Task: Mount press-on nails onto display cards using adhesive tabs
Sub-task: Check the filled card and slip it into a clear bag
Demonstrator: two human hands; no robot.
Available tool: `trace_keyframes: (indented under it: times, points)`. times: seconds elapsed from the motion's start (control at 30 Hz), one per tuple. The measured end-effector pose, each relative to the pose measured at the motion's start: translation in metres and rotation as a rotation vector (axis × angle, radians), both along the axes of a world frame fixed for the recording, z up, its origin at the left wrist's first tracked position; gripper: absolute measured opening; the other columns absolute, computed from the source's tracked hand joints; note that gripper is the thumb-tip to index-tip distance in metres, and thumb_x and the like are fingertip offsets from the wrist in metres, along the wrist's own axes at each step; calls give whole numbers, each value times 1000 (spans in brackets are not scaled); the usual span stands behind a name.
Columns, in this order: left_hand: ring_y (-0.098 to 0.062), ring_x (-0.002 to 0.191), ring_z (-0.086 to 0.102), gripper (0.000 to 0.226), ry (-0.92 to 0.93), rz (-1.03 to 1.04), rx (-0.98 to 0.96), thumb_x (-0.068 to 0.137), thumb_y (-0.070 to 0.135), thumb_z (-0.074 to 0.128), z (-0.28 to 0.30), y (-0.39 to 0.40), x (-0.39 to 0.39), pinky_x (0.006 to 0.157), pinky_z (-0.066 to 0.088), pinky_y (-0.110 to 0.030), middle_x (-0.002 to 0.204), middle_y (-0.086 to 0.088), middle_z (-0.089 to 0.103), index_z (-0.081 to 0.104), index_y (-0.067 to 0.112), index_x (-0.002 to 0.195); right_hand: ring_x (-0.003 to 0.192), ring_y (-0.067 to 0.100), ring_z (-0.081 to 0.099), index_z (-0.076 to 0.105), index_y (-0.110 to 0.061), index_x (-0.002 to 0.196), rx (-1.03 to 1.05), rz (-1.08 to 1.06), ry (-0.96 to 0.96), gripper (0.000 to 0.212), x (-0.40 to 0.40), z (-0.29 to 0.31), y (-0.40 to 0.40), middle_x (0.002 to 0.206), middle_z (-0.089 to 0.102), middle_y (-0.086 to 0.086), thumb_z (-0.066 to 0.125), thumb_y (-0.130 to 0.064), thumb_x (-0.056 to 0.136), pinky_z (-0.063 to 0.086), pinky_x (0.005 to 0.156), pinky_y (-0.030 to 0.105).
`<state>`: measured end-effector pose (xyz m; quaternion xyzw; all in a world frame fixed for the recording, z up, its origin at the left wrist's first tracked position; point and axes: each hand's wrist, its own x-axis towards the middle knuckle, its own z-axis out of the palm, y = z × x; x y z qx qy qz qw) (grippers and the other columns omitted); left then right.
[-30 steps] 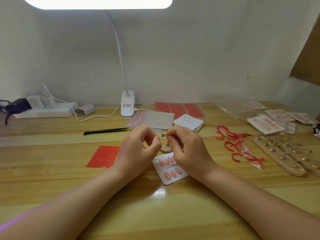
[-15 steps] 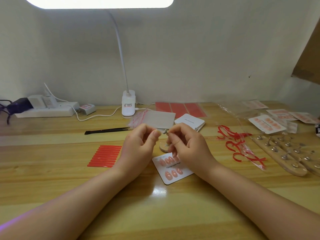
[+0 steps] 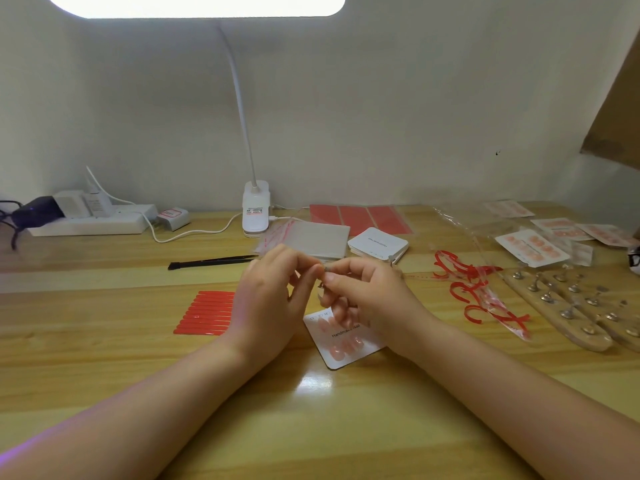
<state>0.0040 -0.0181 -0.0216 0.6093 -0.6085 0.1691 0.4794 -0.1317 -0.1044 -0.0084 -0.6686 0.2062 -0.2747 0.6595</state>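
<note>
A white display card (image 3: 337, 355) with several pink press-on nails lies on the wooden table (image 3: 346, 427) under my hands. My right hand (image 3: 370, 299) pinches a small metal-tipped nail holder (image 3: 325, 270) between thumb and forefinger, above the card. My left hand (image 3: 273, 306) has its fingers curled, and its fingertips meet the same small piece from the left. What sits on the holder's tip is too small to make out. A sheet of red adhesive strips (image 3: 207, 312) lies to the left of my left hand.
Black tweezers (image 3: 211, 262), a stack of blank white cards (image 3: 378, 244), clear bags (image 3: 311, 239) and red sheets (image 3: 360, 218) lie behind my hands. Red backing scraps (image 3: 478, 296), wooden boards with metal nail stands (image 3: 575, 306) and finished cards (image 3: 531, 249) fill the right. A lamp base (image 3: 255, 211) and power strip (image 3: 86, 221) line the wall.
Both hands have risen slightly and drawn closer together over the card. The fingertips now meet on the small holder.
</note>
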Motion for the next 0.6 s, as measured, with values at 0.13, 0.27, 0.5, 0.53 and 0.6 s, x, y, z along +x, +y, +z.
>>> trace_keyframes:
  times: [0.13,0.27,0.5,0.53,0.6]
  points:
    - [-19,65,54,17,-12,2,-25,91,23,58,1,0,-1,58,46,-44,76,9,51,62,10,80,52,13,58,61,-4,96,44,-4,-56,7,1,1,2,66,64,6,61,-11,94,48,49,23]
    - [-8,70,50,15,65,-4,-13,91,27,57,0,-1,-4,61,40,-28,75,17,48,58,17,81,54,13,59,58,-4,97,33,-28,-93,6,4,-1,8,67,62,6,58,-10,95,49,50,25]
    - [-4,70,56,12,439,8,107,94,25,59,2,-2,4,62,45,-15,76,6,61,60,24,81,53,10,58,57,-9,95,145,-303,-254,3,-13,21,-33,64,63,1,55,-11,97,48,47,20]
    - [-3,69,59,10,535,-30,124,93,27,60,4,-1,4,61,47,-15,77,5,65,63,24,84,54,10,58,58,-9,95,60,-337,-215,3,-17,20,-39,66,64,2,56,-11,96,49,47,21]
    - [1,67,61,10,656,-94,134,90,29,62,5,-1,2,60,47,-10,76,6,69,68,23,86,52,12,59,60,-10,94,-119,-371,-106,4,-18,11,-43,70,65,6,59,-13,96,49,47,22]
